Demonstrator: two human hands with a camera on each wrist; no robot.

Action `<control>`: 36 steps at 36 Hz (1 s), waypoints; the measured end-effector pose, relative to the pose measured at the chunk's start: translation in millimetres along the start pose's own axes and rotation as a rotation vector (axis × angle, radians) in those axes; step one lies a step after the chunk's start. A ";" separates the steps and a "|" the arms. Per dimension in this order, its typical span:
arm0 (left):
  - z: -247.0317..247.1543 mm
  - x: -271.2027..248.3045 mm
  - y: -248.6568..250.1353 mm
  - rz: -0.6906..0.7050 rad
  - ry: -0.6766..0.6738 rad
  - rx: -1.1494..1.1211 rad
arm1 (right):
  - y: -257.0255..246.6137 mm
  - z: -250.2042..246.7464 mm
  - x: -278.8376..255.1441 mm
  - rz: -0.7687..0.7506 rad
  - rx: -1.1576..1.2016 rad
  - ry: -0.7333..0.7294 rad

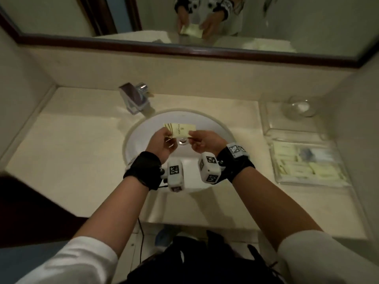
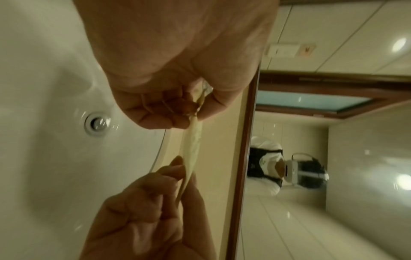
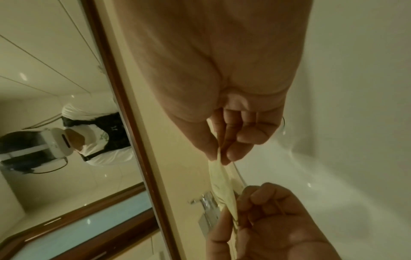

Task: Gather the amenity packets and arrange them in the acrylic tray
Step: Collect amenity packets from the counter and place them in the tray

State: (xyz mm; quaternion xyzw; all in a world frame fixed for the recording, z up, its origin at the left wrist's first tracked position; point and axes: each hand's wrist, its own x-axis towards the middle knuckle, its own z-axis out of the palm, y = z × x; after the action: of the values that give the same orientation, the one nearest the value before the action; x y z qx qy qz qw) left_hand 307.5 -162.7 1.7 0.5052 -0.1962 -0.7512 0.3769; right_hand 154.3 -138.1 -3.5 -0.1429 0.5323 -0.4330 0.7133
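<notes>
Over the sink I hold a thin stack of pale yellow amenity packets between both hands. My left hand pinches its left end and my right hand pinches its right end. In the left wrist view the packets show edge-on, with the left hand above and the right hand below. The right wrist view shows the packets running from the right hand down to the left hand. The clear acrylic tray lies on the counter at the right, with several packets in its near part.
The white basin with its drain lies under my hands. A chrome tap stands at the back left. A small glass sits at the tray's far end. A mirror lines the back wall.
</notes>
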 end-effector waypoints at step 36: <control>328.1 -15.2 -281.3 0.129 -0.366 1.057 | 4.7 -393.3 -184.5 -0.331 -0.514 1.009</control>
State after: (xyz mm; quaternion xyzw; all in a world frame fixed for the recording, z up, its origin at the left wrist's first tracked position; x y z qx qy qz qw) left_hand -90.4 0.5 -43.7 0.4736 -0.6387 -0.6015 0.0773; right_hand -201.6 107.8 -43.7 -0.1686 0.8642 -0.4104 0.2371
